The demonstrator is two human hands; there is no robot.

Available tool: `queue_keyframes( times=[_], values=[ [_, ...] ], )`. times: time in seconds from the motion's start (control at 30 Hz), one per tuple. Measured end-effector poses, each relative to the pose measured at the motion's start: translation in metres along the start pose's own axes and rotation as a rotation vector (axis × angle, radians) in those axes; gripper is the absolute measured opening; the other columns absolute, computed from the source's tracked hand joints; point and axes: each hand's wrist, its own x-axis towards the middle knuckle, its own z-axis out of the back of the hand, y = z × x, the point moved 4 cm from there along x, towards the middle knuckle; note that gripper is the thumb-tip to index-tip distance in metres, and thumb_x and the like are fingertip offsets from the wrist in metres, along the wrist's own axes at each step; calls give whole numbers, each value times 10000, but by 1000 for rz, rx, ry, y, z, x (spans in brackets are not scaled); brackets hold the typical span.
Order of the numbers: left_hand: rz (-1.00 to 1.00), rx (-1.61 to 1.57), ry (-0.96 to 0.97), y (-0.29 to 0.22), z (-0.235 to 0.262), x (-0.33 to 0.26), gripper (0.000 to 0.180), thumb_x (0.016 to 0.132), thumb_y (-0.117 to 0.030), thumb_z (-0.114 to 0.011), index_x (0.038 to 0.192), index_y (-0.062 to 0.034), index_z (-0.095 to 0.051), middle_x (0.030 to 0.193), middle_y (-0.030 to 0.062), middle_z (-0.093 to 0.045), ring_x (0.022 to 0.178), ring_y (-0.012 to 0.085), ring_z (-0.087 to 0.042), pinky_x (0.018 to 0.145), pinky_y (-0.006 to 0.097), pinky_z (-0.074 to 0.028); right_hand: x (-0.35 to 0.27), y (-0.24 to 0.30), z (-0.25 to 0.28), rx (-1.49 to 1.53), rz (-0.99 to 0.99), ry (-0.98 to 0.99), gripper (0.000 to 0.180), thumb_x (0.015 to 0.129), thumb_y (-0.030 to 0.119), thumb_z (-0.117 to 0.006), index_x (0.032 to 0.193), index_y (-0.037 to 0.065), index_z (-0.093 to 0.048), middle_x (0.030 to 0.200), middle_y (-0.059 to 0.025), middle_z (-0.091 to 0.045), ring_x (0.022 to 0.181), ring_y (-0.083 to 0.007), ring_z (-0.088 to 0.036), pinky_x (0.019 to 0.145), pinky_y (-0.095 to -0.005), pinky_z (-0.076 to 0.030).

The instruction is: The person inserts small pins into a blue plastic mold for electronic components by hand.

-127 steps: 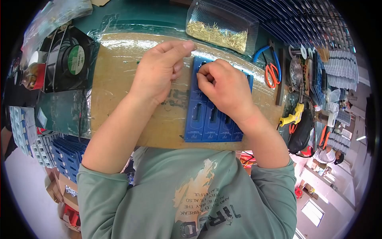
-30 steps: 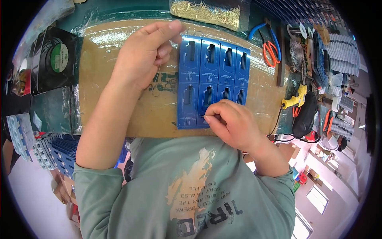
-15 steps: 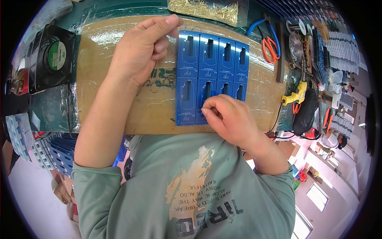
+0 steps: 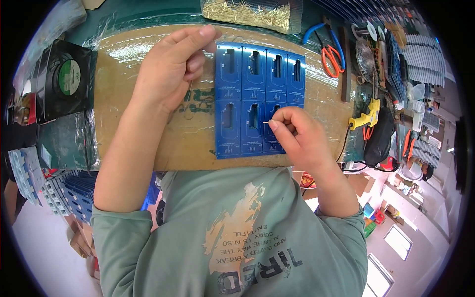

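Observation:
A blue circuit-board panel (image 4: pixel 240 94), split into two rows of slotted sections, lies flat on a tan work board (image 4: pixel 133 114). Between the thumb and forefinger of my right hand (image 4: pixel 302 132) is a thin gold metal pin (image 4: pixel 266 122), its end pointing left over the panel's lower row. My left hand (image 4: pixel 183 54) hovers by the panel's upper left corner, fingers curled and thumb pressed to forefinger; what it pinches, if anything, is too small to make out. Beyond the panel stands a clear plastic tray (image 4: pixel 297 17) of loose gold pins (image 4: pixel 247 15).
Pliers with blue and orange handles (image 4: pixel 331 57) lie right of the panel, beside a dark bar (image 4: pixel 346 74). A yellow soldering gun (image 4: pixel 365 119) with a cord rests farther right. At the left stands a black fan (image 4: pixel 67 76). Stacked boards (image 4: pixel 423 59) fill the far right.
My right hand has shifted right and slightly away from me, off the panel's second column, and its pin now shows. The view has shifted a little; my left hand keeps its pinch.

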Motion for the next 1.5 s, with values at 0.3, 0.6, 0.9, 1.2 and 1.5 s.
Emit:
queue_keyframes(
  times=[0.3,0.6,0.9,1.2,1.5],
  values=[
    [28,-14,14,0,2,-1,255,959,-216,-656,1067,15,-648,861,13,-639,607,40,-414,511,188,-311,7,1,6,26,-12,-23,132,909,178,-666,946,54,-640,824,-88,-637,693,-209,-634,640,-317,-499],
    [27,-5,-23,1,1,-1,256,931,-231,-694,1042,-3,-662,853,25,-636,592,30,-405,492,190,-286,10,0,6,47,-2,-36,132,897,174,-680,933,52,-643,808,-81,-639,658,-190,-629,610,-304,-492],
    [16,-19,-11,2,2,-1,255,935,-232,-690,1046,-3,-665,849,24,-636,596,29,-410,492,186,-289,11,0,7,36,-8,-47,126,874,160,-699,921,51,-659,791,-66,-642,619,-146,-609,578,-277,-475],
    [22,-14,-13,1,3,-1,249,940,-230,-683,1047,-6,-663,846,22,-627,595,28,-406,491,183,-285,11,2,7,43,-17,-63,118,879,149,-693,936,51,-659,782,-54,-650,611,-138,-611,575,-274,-474],
    [26,-20,-21,1,1,-2,211,940,-219,-682,990,-17,-653,846,21,-633,596,28,-410,493,183,-288,11,-3,7,97,23,-83,117,900,144,-676,959,44,-653,799,-57,-659,632,-144,-621,595,-274,-485]
  ],
)
